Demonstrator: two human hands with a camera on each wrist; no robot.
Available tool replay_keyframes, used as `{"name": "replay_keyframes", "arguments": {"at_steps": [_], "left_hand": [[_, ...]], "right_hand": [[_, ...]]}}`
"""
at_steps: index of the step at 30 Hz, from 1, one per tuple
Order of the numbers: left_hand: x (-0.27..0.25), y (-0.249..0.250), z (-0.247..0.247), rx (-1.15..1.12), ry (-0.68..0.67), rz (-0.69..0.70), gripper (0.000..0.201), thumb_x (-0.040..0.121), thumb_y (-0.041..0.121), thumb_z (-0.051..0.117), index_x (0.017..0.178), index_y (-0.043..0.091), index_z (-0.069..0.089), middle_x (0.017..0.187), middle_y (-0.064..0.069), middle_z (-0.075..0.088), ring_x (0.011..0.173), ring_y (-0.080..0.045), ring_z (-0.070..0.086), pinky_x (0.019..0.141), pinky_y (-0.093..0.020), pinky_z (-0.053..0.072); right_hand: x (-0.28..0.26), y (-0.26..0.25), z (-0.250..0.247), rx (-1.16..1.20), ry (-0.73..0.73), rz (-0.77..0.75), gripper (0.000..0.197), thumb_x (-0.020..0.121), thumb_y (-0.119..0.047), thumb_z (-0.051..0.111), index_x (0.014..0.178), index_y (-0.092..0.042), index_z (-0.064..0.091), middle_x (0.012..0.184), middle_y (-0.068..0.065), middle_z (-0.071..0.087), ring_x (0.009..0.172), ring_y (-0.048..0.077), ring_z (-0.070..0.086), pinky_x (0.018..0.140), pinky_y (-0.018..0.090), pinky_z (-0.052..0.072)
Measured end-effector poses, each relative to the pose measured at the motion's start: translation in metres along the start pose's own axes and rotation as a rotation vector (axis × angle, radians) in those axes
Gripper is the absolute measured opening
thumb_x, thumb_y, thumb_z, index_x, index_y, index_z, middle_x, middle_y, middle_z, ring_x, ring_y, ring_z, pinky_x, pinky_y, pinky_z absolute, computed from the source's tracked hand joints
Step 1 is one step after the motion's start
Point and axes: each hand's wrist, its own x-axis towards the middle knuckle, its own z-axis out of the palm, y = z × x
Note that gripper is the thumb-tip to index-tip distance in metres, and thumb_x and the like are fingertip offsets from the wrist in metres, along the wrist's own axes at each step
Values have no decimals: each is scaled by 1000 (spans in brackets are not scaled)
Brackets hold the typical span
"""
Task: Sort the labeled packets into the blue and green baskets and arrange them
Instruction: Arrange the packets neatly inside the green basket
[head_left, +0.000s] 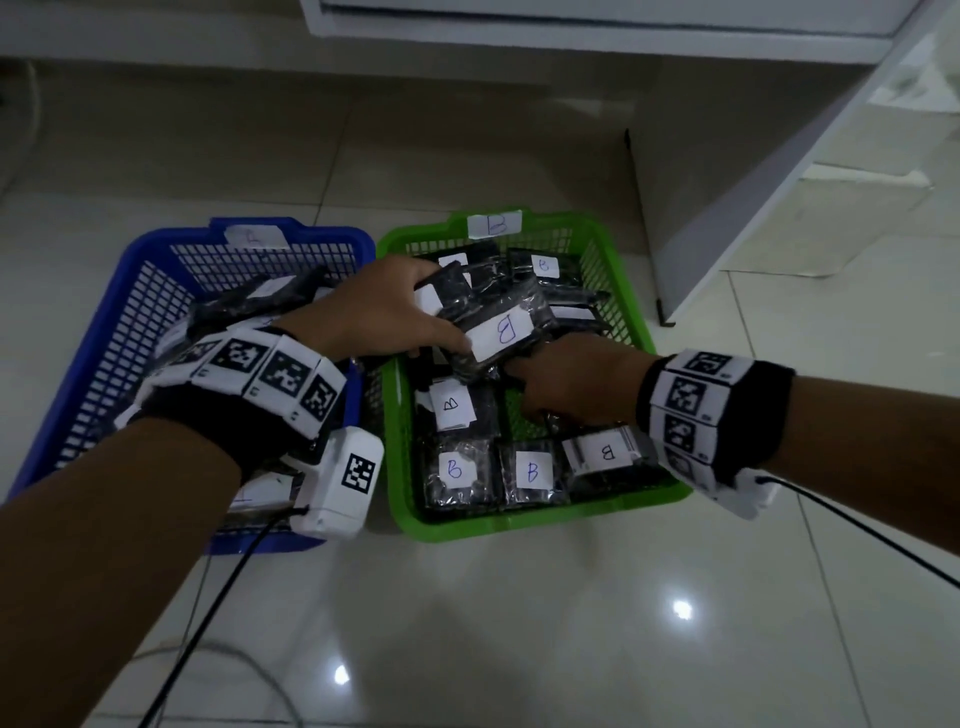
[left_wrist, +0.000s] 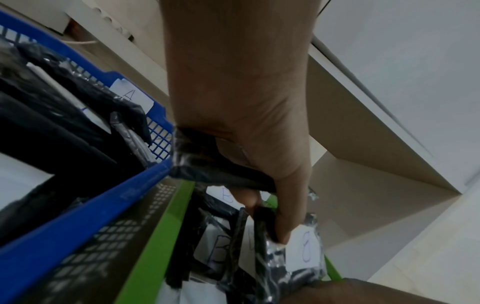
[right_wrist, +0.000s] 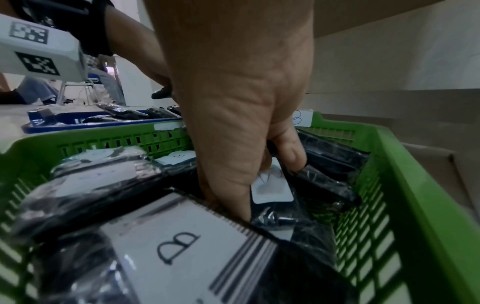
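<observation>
Your right hand (head_left: 574, 382) reaches into the green basket (head_left: 670, 493), fingers curled round dark packets. At ten o'clock from it, your left hand (head_left: 374, 306) grips a B-labelled packet (head_left: 501, 332) over that basket, the blue basket (head_left: 111, 306) lying at nine o'clock.

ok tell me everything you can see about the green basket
The green basket is a rectangular plastic tray with slotted mesh walls, on the tiled floor, close beside the blue basket. A white tag marked B sits on its far rim. Black plastic-wrapped packets with white B labels fill it. The left hand and right hand grip packets inside.
</observation>
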Motion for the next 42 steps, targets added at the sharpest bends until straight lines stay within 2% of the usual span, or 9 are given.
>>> {"name": "replay_keyframes", "arguments": {"at_steps": [3,7,15,20,25,31,35,38,42], "left_hand": [[-5,3,0,-28,-88,-12,39,70,26,90,104,24,70,88,8,77,73,-12,74,67,-30,63],[-7,8,-2,-34,-137,-31,35,73,23,88,103,23,69,82,7,77,54,-3,66,49,-16,50],[-7,13,-8,-43,-169,-45,34,74,25,86,103,26,68,82,8,77,54,-5,63,50,-17,50],[-10,11,-16,-43,-257,-103,36,75,21,85,107,23,70,85,3,78,55,-6,61,49,-17,48],[-13,9,-20,-22,-312,-118,32,77,18,84,106,23,72,82,6,77,52,-2,60,48,-16,47],[-12,20,1,0,-259,-25,32,73,18,88,100,20,72,83,3,77,57,-6,66,51,-19,52],[-11,19,15,55,-233,66,41,65,23,93,101,24,73,91,3,78,80,-18,74,76,-40,63],[-9,18,17,23,-217,84,40,65,20,92,99,26,73,92,4,77,85,-23,74,77,-44,62],[-4,20,24,45,-209,137,42,68,25,91,105,27,72,95,11,76,85,-6,72,83,-36,60]], "right_hand": [[-1,2,4,48,41,7,19,87,-20,59,102,-30,65,115,-1,53,100,26,61,64,31,48],[-11,7,13,154,59,-7,20,87,-27,57,106,-34,59,113,2,52,100,29,59,71,40,57],[-17,16,14,195,64,-6,29,86,-41,61,113,-33,57,115,0,52,105,23,55,78,41,56],[-20,12,14,-2,96,-62,27,92,-27,50,118,-25,58,111,1,61,101,27,56,81,37,50],[-26,26,24,-272,272,-162,29,89,-8,42,90,-13,71,97,5,66,91,31,55,74,41,48],[-38,31,34,95,504,-48,6,79,-16,72,77,-11,73,86,8,62,79,24,58,65,32,53],[-48,37,29,427,591,81,16,72,-12,81,75,-2,69,87,10,61,72,27,62,62,34,52],[-49,40,31,576,643,176,29,68,-11,85,92,-6,70,89,6,66,77,21,63,69,27,47],[-50,47,33,688,753,272,38,64,-11,88,99,-10,72,90,2,69,76,11,61,73,15,45]]}}
